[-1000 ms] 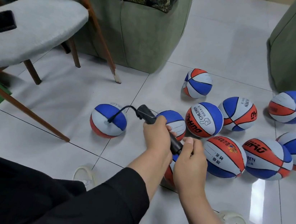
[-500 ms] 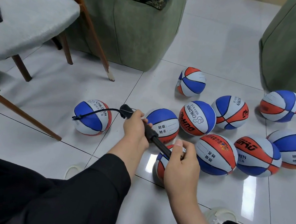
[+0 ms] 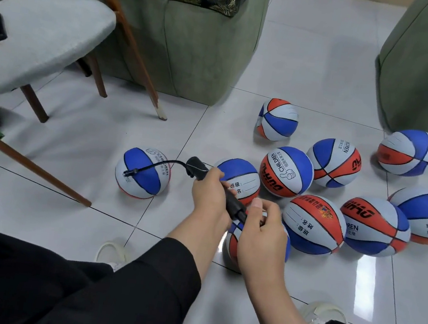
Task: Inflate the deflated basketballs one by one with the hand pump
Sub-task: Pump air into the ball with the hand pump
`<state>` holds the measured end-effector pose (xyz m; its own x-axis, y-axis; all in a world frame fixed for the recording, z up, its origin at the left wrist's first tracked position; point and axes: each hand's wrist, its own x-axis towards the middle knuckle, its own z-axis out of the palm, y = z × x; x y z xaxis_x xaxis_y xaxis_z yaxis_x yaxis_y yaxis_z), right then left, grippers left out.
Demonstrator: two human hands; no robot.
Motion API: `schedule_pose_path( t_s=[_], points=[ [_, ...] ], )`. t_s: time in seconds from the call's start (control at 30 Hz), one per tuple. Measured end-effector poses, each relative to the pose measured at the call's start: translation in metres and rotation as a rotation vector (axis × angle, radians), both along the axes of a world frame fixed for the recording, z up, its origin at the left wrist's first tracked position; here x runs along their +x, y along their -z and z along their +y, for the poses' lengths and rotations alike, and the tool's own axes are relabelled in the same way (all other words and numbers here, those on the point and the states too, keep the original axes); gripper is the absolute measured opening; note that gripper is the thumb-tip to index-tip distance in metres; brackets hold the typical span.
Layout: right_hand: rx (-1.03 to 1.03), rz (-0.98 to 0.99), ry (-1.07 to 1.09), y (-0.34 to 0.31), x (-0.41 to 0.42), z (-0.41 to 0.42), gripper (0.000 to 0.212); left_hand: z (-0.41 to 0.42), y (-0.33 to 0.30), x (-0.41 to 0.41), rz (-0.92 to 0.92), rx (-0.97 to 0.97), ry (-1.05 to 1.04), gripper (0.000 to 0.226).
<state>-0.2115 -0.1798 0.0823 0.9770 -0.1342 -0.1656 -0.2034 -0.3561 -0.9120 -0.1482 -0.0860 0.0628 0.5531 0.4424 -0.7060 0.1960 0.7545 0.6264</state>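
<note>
A black hand pump [image 3: 232,202] lies slanted between my hands. My left hand [image 3: 209,196] grips its barrel and my right hand [image 3: 261,228] grips the handle end. The pump's thin black hose [image 3: 163,163] arcs left, and its tip is at the valve of a red, white and blue basketball [image 3: 142,174] resting alone on the tile floor. Several more basketballs of the same colours cluster to the right, among them one [image 3: 286,171] printed CHILDREN and another [image 3: 241,176] just behind my left hand. One ball [image 3: 232,241] lies partly hidden under my right hand.
A grey padded chair [image 3: 39,35] with wooden legs [image 3: 137,51] stands at the left. A green sofa [image 3: 184,49] is behind it and a green seat [image 3: 426,70] is at the right. My shoes [image 3: 113,253] and black trousers fill the bottom edge.
The handle has been pushed back in, so my hands are closer together than half a second ago. The connected ball has rolled a little and now shows its CHILDREN print on top.
</note>
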Motion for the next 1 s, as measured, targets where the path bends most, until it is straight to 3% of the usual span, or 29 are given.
schedule_pose_path(
  t_s=[0.2, 0.53, 1.0],
  points=[
    [0.014, -0.012, -0.007, 0.003, -0.007, -0.001, 0.02, 0.025, 0.009, 0.003, 0.033, -0.036, -0.013, 0.01],
    [-0.052, 0.037, 0.0, 0.01, 0.002, 0.0, 0.023, -0.016, 0.009, -0.009, -0.033, -0.011, -0.065, 0.015],
    [0.001, -0.039, -0.016, -0.002, -0.008, 0.0, 0.019, 0.031, 0.004, 0.006, 0.031, -0.016, -0.02, 0.009]
  ],
)
